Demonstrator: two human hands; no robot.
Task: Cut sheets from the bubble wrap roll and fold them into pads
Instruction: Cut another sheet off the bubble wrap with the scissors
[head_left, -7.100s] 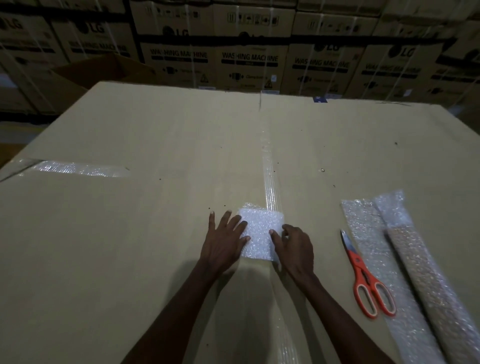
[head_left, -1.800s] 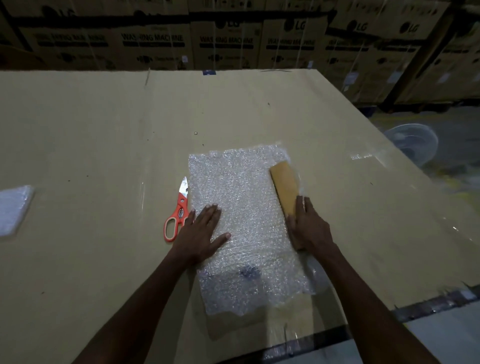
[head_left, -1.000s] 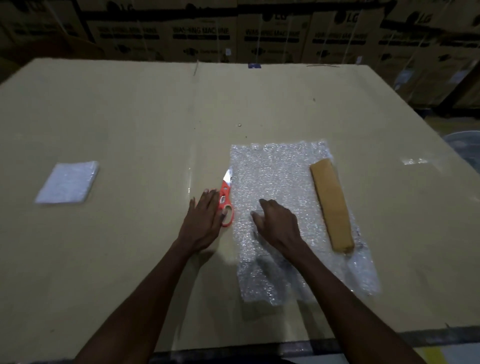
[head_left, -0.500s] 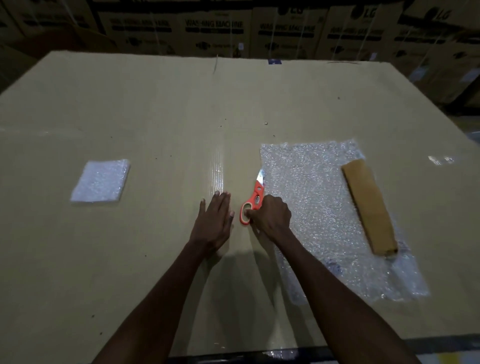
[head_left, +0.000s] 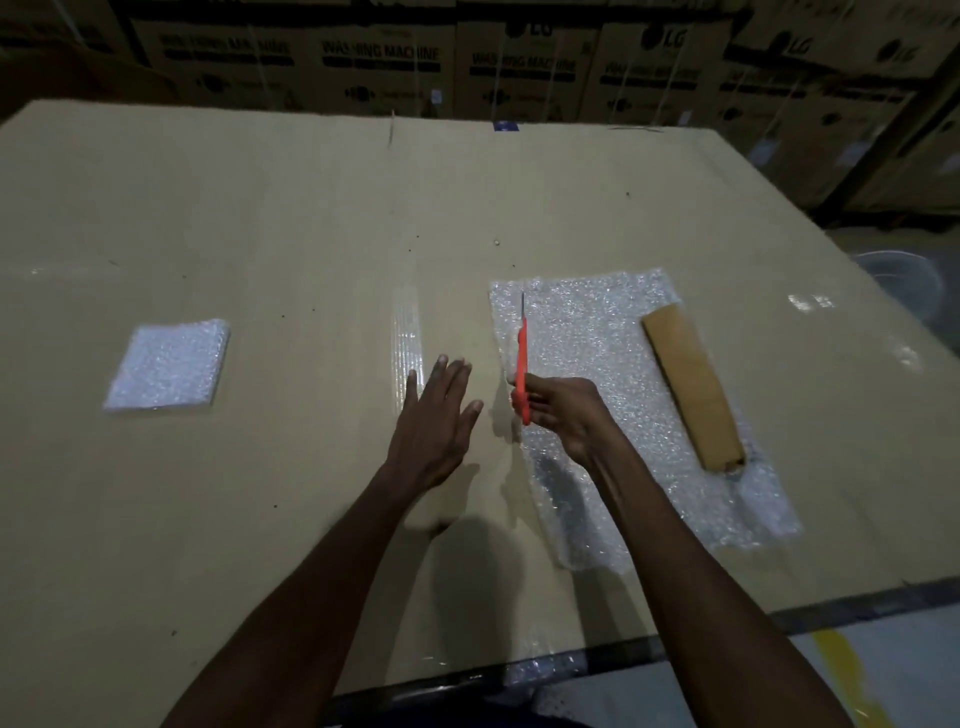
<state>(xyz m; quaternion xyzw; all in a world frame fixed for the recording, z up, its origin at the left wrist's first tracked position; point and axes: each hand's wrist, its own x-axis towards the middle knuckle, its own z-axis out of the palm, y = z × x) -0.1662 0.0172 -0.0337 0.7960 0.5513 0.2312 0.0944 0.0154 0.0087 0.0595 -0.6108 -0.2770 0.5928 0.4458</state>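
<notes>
An unrolled length of bubble wrap (head_left: 613, 374) lies flat on the cardboard worktop (head_left: 260, 234), right of centre. On its right side rests the brown roll core (head_left: 691, 387). My right hand (head_left: 563, 413) grips the orange scissors (head_left: 522, 364) by the handles, lifted above the wrap's left edge with the blades pointing away from me. My left hand (head_left: 436, 421) hovers open with spread fingers just left of the scissors, holding nothing. A folded square bubble wrap pad (head_left: 169, 364) lies at the far left.
Stacked washing machine cartons (head_left: 467, 62) line the back. The worktop's near edge (head_left: 467, 680) runs along the bottom, with grey floor and a yellow mark (head_left: 852, 670) beyond it. A clear tape strip (head_left: 405, 332) runs down the worktop's middle.
My right hand has picked the scissors up off the worktop and raised them, blades forward. My left hand has lifted off the surface and spread open.
</notes>
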